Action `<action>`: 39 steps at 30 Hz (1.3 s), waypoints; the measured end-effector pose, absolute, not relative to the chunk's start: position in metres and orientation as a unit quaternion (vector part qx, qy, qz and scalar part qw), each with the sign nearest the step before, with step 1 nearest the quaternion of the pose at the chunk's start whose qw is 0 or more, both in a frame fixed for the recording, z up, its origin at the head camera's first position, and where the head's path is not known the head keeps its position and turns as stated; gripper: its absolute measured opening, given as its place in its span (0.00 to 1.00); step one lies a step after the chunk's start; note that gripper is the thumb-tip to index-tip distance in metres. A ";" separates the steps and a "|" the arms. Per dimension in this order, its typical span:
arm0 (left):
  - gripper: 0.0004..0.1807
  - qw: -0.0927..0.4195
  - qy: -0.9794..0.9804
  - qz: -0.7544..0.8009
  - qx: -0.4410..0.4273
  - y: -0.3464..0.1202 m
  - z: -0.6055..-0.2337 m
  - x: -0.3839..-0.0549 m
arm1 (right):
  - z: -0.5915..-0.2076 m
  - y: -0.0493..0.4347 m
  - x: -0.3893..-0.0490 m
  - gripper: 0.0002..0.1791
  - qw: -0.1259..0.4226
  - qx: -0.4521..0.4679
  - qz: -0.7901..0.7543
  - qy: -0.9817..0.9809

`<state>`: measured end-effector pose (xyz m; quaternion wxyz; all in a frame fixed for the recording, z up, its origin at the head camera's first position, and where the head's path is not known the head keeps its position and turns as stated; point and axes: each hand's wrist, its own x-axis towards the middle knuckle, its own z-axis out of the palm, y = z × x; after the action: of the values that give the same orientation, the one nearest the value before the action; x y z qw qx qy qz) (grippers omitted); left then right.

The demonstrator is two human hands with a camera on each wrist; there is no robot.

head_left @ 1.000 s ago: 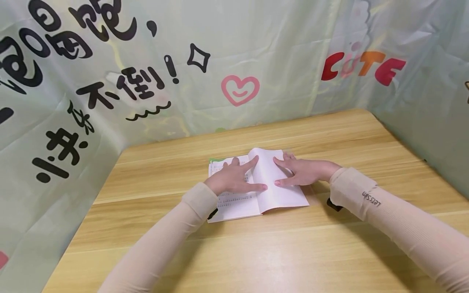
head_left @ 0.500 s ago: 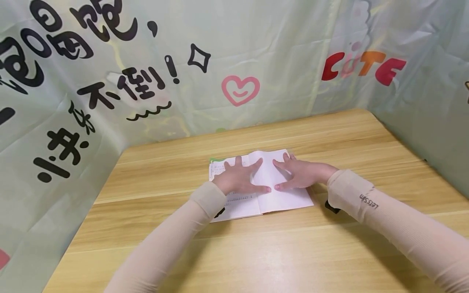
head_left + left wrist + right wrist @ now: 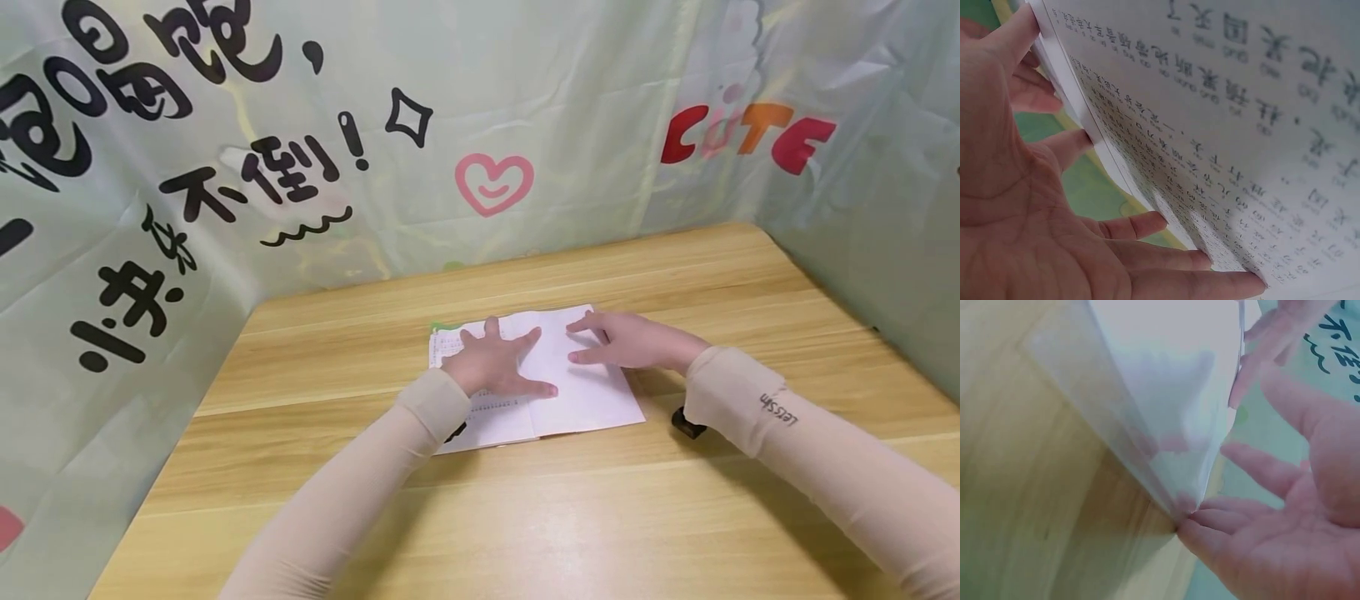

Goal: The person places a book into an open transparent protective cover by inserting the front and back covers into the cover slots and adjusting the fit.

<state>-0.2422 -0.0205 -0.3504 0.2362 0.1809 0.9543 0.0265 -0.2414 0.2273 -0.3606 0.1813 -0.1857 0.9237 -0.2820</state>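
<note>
An open book [image 3: 585, 408] lies on the wooden table, with printed characters on its left page [image 3: 1210, 125] and a blank white right page. My left hand [image 3: 491, 365] rests on it near the fold, fingers spread and thumb reaching onto the right page. In the left wrist view, the fingertips touch the printed page. Over the upper right part of the blank page is my right hand [image 3: 637, 340], fingers extended. The right wrist view puts its lower fingers at the book's edge, where a clear cover flap [image 3: 1079, 369] juts past the page; its thumb stands apart.
The wooden table [image 3: 525, 517] stretches around the book on all sides. A pale fabric backdrop [image 3: 585, 108] with printed lettering and a pink heart [image 3: 494, 185] rises behind the table and along both its sides.
The right page, bowed up near the fold a second ago, now lies flatter. My left hand has moved slightly right. My right hand has shifted up from the page's middle toward its upper right edge.
</note>
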 end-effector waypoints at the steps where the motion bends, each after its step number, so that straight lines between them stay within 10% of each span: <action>1: 0.58 0.236 0.955 0.028 0.180 -0.021 -0.350 -0.242 | -0.360 0.228 -0.242 0.37 0.169 -0.176 -0.293 0.924; 13: 0.59 0.225 0.955 0.033 0.190 -0.024 -0.353 -0.241 | -0.366 0.237 -0.255 0.30 0.132 -0.064 -0.391 0.909; 21: 0.59 0.223 0.953 0.049 0.197 -0.027 -0.352 -0.238 | -0.374 0.259 -0.264 0.38 0.166 -0.007 -0.539 0.826; 39: 0.62 0.215 0.957 0.074 0.179 -0.034 -0.351 -0.235 | -0.380 0.264 -0.255 0.18 0.251 -0.051 -0.527 0.811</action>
<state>-0.2349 -0.0335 -0.3510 0.2145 0.1786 0.9574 0.0742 -0.2548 0.2640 -0.3796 0.2512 -0.0509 0.8105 -0.5267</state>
